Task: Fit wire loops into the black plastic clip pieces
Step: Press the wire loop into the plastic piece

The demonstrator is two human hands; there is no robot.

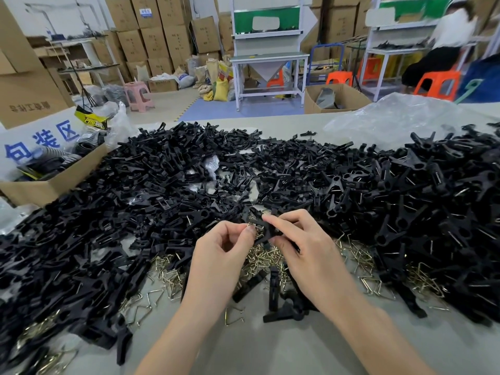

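Above the table's middle, both hands hold one black plastic clip piece (263,230). My right hand (303,247) grips the clip between thumb and fingers. My left hand (221,253) pinches a brass-coloured wire loop (253,226) against the clip's left end. Loose wire loops (167,274) lie scattered on the table below my hands. A huge heap of black clip pieces (162,190) covers the table behind and to both sides.
An open cardboard box (67,174) with dark packed goods stands at the left. Crumpled clear plastic (400,117) lies at the far right. A few clips (284,309) lie on the grey table (243,342) near me. Another person sits at a bench far right.
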